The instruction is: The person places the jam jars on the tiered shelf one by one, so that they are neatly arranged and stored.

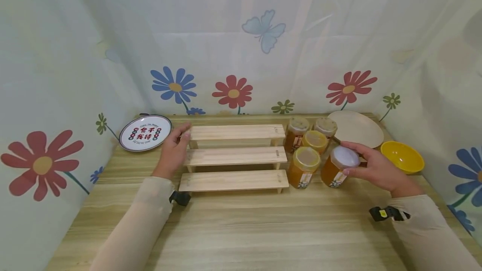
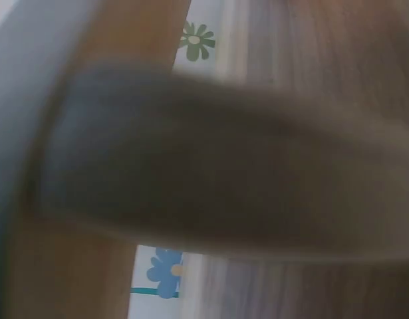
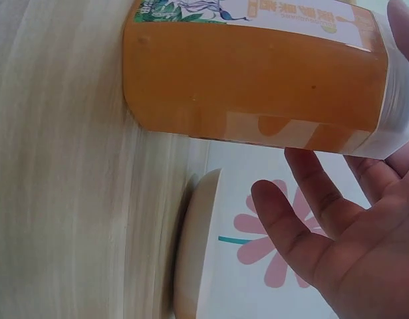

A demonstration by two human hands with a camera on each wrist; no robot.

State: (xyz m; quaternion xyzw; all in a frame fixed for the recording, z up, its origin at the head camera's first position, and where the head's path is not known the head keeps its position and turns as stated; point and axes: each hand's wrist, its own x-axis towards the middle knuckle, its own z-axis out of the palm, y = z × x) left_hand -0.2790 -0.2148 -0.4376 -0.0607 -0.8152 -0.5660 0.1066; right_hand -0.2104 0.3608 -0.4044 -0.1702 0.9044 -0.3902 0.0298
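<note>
The right hand [image 1: 376, 170] curls loosely round the lid end of a honey jar [image 1: 337, 170] just right of the wooden rack [image 1: 233, 157]; full, probably heavy and slippery, best gripped round its body.

The left hand [image 1: 174, 150] rests open against the rack.

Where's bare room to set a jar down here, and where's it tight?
Free: the three steps of the wooden riser, all bare, and the broad tabletop in front of it, between the two forearms. Crowded: right of the riser, where the jars cluster against the beige plate and yellow bowl; the right hand grips one there.
</note>
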